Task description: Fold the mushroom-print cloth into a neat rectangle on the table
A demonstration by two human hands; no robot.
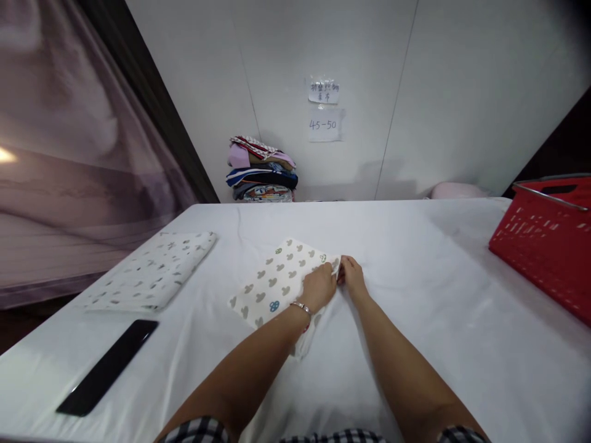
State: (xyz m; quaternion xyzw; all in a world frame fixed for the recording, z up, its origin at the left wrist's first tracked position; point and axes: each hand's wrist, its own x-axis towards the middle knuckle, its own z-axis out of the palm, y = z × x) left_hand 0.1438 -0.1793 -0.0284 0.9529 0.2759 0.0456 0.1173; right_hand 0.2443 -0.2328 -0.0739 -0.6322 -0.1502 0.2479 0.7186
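A folded cream cloth (277, 277) printed with grey mushroom-like shapes and a few blue and green ones lies at an angle on the white-covered table (397, 246). My left hand (320, 287), with a bracelet at the wrist, is closed on the cloth near its upper right corner. Right beside it, my right hand (353, 277) pinches that same corner between thumb and fingers. My left forearm and hand hide part of the cloth's lower right side.
Another folded white patterned cloth (152, 271) lies at the left, with a flat black object (108, 367) in front of it. A red basket (549, 240) stands at the right edge. Stacked folded textiles (262, 169) rise behind the table, against the wall with paper signs (325, 125).
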